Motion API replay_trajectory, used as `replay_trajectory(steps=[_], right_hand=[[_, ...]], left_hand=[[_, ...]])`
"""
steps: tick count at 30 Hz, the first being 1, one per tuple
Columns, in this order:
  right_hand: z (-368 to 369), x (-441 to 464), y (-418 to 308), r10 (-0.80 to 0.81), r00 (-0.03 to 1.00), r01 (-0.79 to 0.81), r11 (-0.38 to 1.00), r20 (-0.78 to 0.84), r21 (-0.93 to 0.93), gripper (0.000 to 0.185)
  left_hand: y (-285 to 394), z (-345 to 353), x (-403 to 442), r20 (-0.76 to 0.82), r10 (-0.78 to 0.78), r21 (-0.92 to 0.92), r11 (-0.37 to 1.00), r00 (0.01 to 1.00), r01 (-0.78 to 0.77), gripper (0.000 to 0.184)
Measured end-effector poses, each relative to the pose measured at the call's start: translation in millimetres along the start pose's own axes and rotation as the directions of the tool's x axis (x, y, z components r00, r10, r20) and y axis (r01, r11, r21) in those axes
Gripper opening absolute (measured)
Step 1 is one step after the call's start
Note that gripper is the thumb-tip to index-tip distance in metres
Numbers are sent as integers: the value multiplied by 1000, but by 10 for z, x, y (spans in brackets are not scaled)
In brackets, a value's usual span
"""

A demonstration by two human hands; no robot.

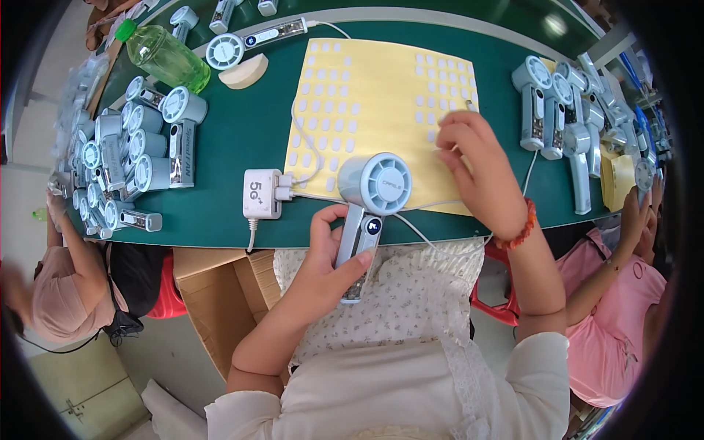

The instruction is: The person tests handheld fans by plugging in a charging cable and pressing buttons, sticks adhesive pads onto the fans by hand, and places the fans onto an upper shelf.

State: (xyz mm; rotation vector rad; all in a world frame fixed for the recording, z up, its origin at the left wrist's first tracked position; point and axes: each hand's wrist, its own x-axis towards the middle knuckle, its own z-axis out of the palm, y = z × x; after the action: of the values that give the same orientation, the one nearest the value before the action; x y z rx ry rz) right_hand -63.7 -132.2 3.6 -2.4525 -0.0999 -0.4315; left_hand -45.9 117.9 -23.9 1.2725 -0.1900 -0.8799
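Note:
My left hand (323, 257) is wrapped round the handle of a light-blue handheld fan (375, 183), with the thumb on its front near a small lit display. The fan's round grille faces up. Over the right part of a yellow sheet (389, 110), which carries rows of small pale stickers, my right hand (473, 161) is curled. Its thumb and fingertips come close together, slightly blurred; whatever may be between them is too small to make out. A small cable plug (471, 106) shows just beyond the knuckles.
A white charger block (262, 194) with cables sits left of the sheet. Several fans (139, 154) are piled at left, more fans (539, 103) at right. A green-capped bottle (165, 57) and a cream-coloured wedge (244, 71) lie at the back left. People sit on both sides.

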Motion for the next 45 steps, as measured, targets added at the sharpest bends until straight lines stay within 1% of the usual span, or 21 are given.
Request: replay_trajectory(steps=[1, 5, 7, 8, 9, 12, 15, 18, 21, 24, 27, 30, 39, 42, 45], right_hand=[[-7, -29, -37, 17, 999, -14, 998, -38, 63, 21], [33, -128, -307, -97, 993, 106, 982, -66, 154, 19], [134, -183, -439, 85, 993, -49, 920, -77, 388, 18], [180, -197, -484, 178, 982, -122, 859, -67, 497, 17], [219, -198, -500, 242, 968, -156, 798, -72, 583, 17], [238, -232, -470, 186, 979, -119, 846, -78, 520, 18], [286, -227, -573, 147, 977, -53, 870, -155, 490, 16], [348, -241, -664, 170, 963, -59, 889, -208, 455, 15], [383, -253, -669, 111, 963, -18, 936, -245, 352, 16], [317, -241, -680, 93, 978, -25, 942, -188, 336, 17], [328, -241, -661, 157, 972, -67, 899, -176, 433, 18], [272, -225, -689, 135, 984, -81, 924, -120, 373, 17], [281, -198, -703, 77, 985, -36, 966, -151, 256, 17], [291, -192, -713, 87, 985, -44, 961, -149, 271, 17], [271, -184, -775, 135, 985, -104, 959, -105, 262, 17]], left_hand=[[-7, 5, -7, -2, 5, -1, 1000, 1000, -5, 56], [66, 36, -21, 24, -35, -13, 999, 999, 35, 54], [94, 80, -27, 8, -46, 4, 999, 999, 46, 54], [103, 86, -32, 6, -51, 18, 999, 999, 51, 54], [111, 89, -34, 6, -54, 31, 998, 999, 54, 54], [135, 116, -36, -2, -54, 49, 997, 999, 54, 54], [123, 125, -41, -6, -46, 50, 998, 999, 46, 54], [141, 133, -46, -13, -53, 57, 997, 998, 54, 54], [134, 143, -48, -14, -55, 58, 997, 998, 55, 55], [112, 128, -45, -1, -44, 54, 998, 999, 44, 55], [104, 123, -44, 6, -28, 46, 999, 1000, 28, 55], [117, 123, -49, 5, -33, 59, 998, 999, 32, 55], [110, 139, -55, -11, -38, 80, 996, 999, 38, 57], [96, 129, -52, -8, -31, 94, 995, 999, 32, 57], [94, 136, -54, -7, -17, 109, 994, 1000, 18, 57]])
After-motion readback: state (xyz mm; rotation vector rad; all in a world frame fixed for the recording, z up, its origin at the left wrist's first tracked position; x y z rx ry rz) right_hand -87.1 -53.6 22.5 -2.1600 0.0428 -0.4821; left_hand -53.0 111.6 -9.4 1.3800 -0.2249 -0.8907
